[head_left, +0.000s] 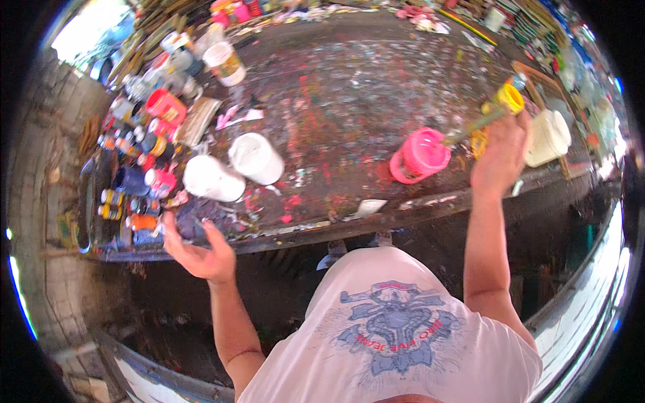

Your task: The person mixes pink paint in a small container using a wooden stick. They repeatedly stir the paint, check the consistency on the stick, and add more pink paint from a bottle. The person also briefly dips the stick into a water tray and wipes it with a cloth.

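My left hand (200,250) is raised at the table's front left edge, fingers apart and nothing in it. It is nearest to small paint bottles, among them an orange-labelled bottle (142,222). My right hand (500,151) reaches over the right side of the table, up against a yellow container (512,98). A paint-stained stick (478,123) slants from the rim of an open pink paint pot (421,156) toward this hand. Its fingers are blurred and partly hidden, so whether they grip the stick or the container is unclear.
Two white tubs (256,159) stand left of centre on the paint-spattered table (336,101). Bottles and jars crowd the left end, with a red cup (166,107) and a white bucket (224,64). A cream jug (548,138) stands beyond my right hand. Wood scraps line the far side.
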The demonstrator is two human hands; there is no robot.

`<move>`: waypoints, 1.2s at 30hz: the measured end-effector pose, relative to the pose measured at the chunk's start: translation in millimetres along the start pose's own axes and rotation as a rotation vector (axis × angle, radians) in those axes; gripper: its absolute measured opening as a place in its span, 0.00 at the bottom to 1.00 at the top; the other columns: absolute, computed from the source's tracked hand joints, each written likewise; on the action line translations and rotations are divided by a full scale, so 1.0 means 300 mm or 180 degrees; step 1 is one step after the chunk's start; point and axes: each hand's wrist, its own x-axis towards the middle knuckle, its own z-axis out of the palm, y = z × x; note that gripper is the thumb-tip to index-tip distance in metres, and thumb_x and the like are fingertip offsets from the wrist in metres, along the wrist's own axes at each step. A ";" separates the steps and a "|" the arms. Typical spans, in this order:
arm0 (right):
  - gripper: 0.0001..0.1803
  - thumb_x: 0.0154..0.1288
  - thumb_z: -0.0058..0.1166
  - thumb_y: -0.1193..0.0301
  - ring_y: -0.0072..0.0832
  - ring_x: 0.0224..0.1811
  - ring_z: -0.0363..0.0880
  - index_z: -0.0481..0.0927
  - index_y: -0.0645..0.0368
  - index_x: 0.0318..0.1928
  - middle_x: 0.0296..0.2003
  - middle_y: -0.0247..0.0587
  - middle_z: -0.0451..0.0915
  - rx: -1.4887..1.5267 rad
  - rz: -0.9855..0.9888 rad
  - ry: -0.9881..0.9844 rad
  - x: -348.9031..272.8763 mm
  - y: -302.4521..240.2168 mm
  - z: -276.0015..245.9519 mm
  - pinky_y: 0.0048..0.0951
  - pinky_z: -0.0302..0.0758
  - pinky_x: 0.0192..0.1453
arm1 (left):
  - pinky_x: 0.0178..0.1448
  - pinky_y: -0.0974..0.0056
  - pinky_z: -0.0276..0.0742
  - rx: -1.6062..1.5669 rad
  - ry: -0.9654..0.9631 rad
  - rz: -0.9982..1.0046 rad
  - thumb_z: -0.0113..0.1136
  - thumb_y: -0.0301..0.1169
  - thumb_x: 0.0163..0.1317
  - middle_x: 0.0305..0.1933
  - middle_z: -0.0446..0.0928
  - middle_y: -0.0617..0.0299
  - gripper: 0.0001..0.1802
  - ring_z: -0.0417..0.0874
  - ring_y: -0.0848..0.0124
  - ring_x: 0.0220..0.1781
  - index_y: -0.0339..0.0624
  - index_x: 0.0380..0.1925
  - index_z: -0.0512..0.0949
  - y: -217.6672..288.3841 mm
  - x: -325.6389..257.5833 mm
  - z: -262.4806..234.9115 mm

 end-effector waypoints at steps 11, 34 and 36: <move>0.22 0.97 0.47 0.54 0.23 0.31 0.77 0.82 0.62 0.57 0.29 0.34 0.75 0.1191 0.0055 -0.1046 0.059 -0.089 0.142 0.29 0.79 0.34 | 0.92 0.46 0.65 -0.2532 -0.2229 -0.1259 0.93 0.34 0.55 0.90 0.62 0.37 0.72 0.66 0.48 0.92 0.32 0.90 0.50 0.785 -0.345 0.734; 0.30 0.96 0.46 0.50 0.23 0.26 0.73 0.76 0.62 0.39 0.28 0.37 0.74 0.1770 0.0508 -0.2257 -0.122 -0.027 0.094 0.27 0.72 0.29 | 0.75 0.54 0.84 -0.3189 -0.2073 -0.1942 0.91 0.26 0.50 0.69 0.86 0.51 0.51 0.90 0.58 0.69 0.41 0.75 0.75 0.888 -0.356 0.742; 0.31 0.97 0.44 0.50 0.22 0.25 0.73 0.76 0.62 0.38 0.27 0.37 0.74 0.1881 0.0670 -0.2448 -0.153 -0.006 0.090 0.27 0.71 0.29 | 0.75 0.53 0.85 -0.3436 -0.2023 -0.2013 0.92 0.27 0.49 0.69 0.86 0.51 0.52 0.90 0.58 0.69 0.42 0.75 0.75 0.877 -0.382 0.729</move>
